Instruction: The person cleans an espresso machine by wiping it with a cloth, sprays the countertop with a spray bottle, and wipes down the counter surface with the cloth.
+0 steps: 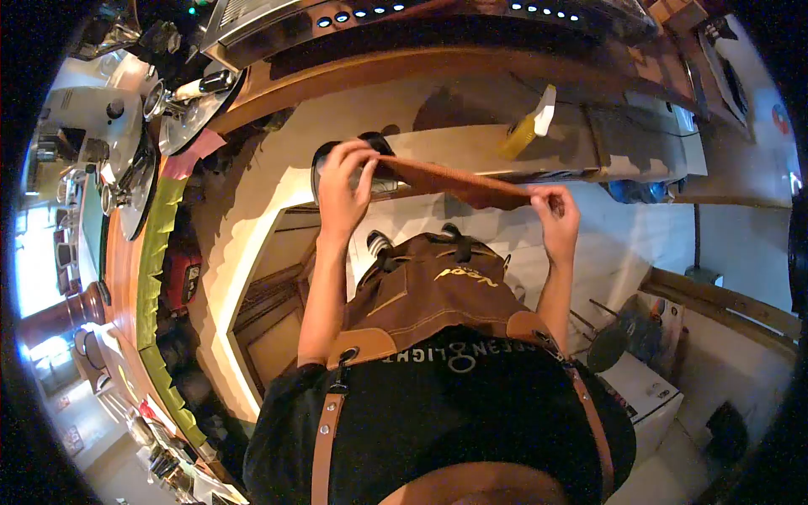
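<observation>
A brown-orange cloth (459, 181) is stretched between my two hands, in front of my brown apron (421, 295). My left hand (347, 172) pinches its left end, beside some dark rounded objects (321, 171) on the shelf behind. The cloth's right end is between the fingertips of my right hand (555, 215), lower than the left one. Its edge runs taut, sloping down to the right, and part of it hangs below. A spray bottle (523, 126) with yellow liquid and a white trigger stands behind the cloth, touched by neither hand.
Above the wooden counter edge (396, 63) sits a metal machine (337, 29) with lit round buttons. To the left, round trays (198, 109) hold metal tools. A white box (644, 391) stands low on the right, near a wooden rail (724, 311). Yellow-green trim (151, 278) lines the left counter.
</observation>
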A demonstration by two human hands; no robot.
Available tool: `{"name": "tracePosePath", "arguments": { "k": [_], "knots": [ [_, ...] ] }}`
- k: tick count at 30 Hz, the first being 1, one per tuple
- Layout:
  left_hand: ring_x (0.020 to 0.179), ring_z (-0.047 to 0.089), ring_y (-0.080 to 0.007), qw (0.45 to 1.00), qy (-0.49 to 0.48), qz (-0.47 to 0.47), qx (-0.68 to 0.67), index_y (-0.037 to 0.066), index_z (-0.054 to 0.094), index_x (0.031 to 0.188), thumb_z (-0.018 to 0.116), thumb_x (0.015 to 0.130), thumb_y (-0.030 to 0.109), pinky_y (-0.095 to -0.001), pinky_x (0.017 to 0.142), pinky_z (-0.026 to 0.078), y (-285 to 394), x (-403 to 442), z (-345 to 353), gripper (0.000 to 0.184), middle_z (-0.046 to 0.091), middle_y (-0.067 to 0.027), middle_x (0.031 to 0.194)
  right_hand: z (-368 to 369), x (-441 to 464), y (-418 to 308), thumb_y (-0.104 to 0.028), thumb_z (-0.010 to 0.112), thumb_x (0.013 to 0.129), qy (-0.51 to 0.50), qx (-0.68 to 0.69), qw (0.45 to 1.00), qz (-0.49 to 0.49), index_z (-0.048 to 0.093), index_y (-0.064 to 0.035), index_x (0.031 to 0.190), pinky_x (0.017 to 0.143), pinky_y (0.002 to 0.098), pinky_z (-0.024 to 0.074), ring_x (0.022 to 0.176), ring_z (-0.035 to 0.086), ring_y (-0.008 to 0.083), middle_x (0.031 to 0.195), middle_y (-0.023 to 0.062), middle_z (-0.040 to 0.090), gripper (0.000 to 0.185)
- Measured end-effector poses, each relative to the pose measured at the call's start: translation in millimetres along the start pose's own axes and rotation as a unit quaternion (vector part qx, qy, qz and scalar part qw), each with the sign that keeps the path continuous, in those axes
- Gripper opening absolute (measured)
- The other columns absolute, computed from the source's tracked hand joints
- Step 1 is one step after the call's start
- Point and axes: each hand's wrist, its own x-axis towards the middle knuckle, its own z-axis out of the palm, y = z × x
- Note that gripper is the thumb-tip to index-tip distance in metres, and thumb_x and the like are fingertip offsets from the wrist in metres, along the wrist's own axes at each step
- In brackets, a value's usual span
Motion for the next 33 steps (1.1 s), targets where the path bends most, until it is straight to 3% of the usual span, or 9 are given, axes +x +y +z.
{"name": "tracePosePath", "arguments": {
  "k": [3, 6, 12, 17, 20, 22, 26, 29, 33],
  "knots": [
    [0.07, 0.066, -0.0193, 0.987, -0.076, -0.136, -0.035, 0.001, 0.069, 0.101, 0.066, 0.092, 0.007, -0.0324, 0.068, 0.053, 1, 9, 12, 0.011, 0.068, -0.0116, 0.082, 18, 10, 7, -0.004, 0.069, 0.092, 0.057, 0.005, 0.993, 0.102, 0.06, -0.0043, 0.102, 0.072, 0.0196, 0.049, 0.086, 0.062, 0.0089, 0.087, 0.001, 0.061, 0.014],
    [0.068, 0.063, -0.0104, 0.958, -0.138, -0.176, -0.182, 0.002, 0.063, 0.115, 0.068, 0.091, 0.008, -0.0304, 0.061, 0.052, 17, -2, 34, 0.025, 0.067, -0.0083, 0.078, 64, 6, -2, -0.007, 0.069, 0.093, 0.048, 0.047, 0.995, 0.067, 0.061, -0.003, 0.107, 0.074, 0.0228, 0.0522, 0.087, 0.062, 0.0094, 0.096, 0.003, 0.063, 0.017],
    [0.078, 0.067, -0.0155, 0.859, -0.202, -0.211, -0.42, 0.001, 0.06, 0.121, 0.055, 0.094, 0.001, -0.0313, 0.078, 0.055, 50, -21, 54, 0.028, 0.072, -0.0115, 0.093, 114, -18, -23, -0.004, 0.071, 0.091, -0.081, 0.099, 0.99, 0.06, 0.058, -0.0003, 0.126, 0.087, 0.0305, 0.055, 0.105, 0.065, 0.0175, 0.114, 0.0102, 0.065, 0.037],
    [0.116, 0.063, -0.0246, 0.952, -0.209, -0.074, -0.211, 0.003, 0.056, 0.131, 0.057, 0.089, 0.0, -0.0401, 0.1, 0.048, 63, -11, 23, 0.042, 0.065, -0.0131, 0.122, 95, -19, -32, 0.002, 0.071, 0.087, -0.154, 0.048, 0.983, 0.09, 0.058, -0.004, 0.128, 0.087, 0.0289, 0.055, 0.101, 0.067, 0.0135, 0.108, 0.0074, 0.07, 0.043],
    [0.117, 0.061, -0.0291, 0.966, -0.195, 0.096, -0.14, 0.005, 0.059, 0.128, 0.063, 0.086, 0.005, -0.043, 0.104, 0.045, 58, 3, 37, 0.043, 0.062, -0.0145, 0.127, 81, -18, -44, 0.002, 0.071, 0.086, -0.151, 0.059, 0.983, 0.09, 0.06, -0.006, 0.128, 0.086, 0.0289, 0.0546, 0.099, 0.067, 0.012, 0.104, 0.0049, 0.072, 0.044],
    [0.111, 0.062, -0.0358, 0.922, -0.324, 0.161, -0.135, 0.005, 0.062, 0.121, 0.064, 0.088, 0.007, -0.0442, 0.116, 0.032, 34, -4, 59, 0.033, 0.064, -0.0148, 0.12, 65, -17, -49, 0.001, 0.071, 0.086, -0.141, 0.068, 0.983, 0.092, 0.06, -0.0058, 0.128, 0.086, 0.0285, 0.0538, 0.097, 0.066, 0.0111, 0.103, 0.0038, 0.071, 0.044],
    [0.106, 0.067, -0.0249, 0.878, -0.443, -0.046, -0.176, 0.001, 0.068, 0.109, 0.072, 0.091, 0.017, -0.0367, 0.099, 0.049, 30, 0, 86, 0.025, 0.071, -0.0136, 0.108, 12, -14, -20, 0.0, 0.072, 0.086, -0.05, 0.027, 0.993, 0.107, 0.059, -0.0062, 0.128, 0.087, 0.0276, 0.0528, 0.097, 0.065, 0.0103, 0.103, 0.0033, 0.07, 0.045],
    [0.086, 0.068, -0.0212, 0.894, -0.374, -0.014, -0.245, 0.002, 0.069, 0.107, 0.071, 0.091, 0.018, -0.0344, 0.076, 0.052, 38, 5, 138, 0.022, 0.072, -0.0118, 0.094, -28, -1, 12, -0.003, 0.074, 0.086, 0.027, 0.097, 0.988, 0.118, 0.06, -0.0058, 0.127, 0.086, 0.0267, 0.052, 0.097, 0.064, 0.0094, 0.102, 0.0021, 0.069, 0.043],
    [0.082, 0.066, -0.0361, 0.953, -0.153, 0.035, -0.259, -0.003, 0.062, 0.108, 0.076, 0.086, 0.023, -0.0419, 0.077, 0.053, 60, 48, 238, 0.036, 0.068, -0.0207, 0.088, -68, 69, 65, -0.007, 0.072, 0.087, 0.197, -0.101, 0.975, -0.012, 0.057, -0.0046, 0.129, 0.089, 0.0317, 0.0527, 0.101, 0.066, 0.0213, 0.111, 0.0103, 0.069, 0.044]
  ]
}}
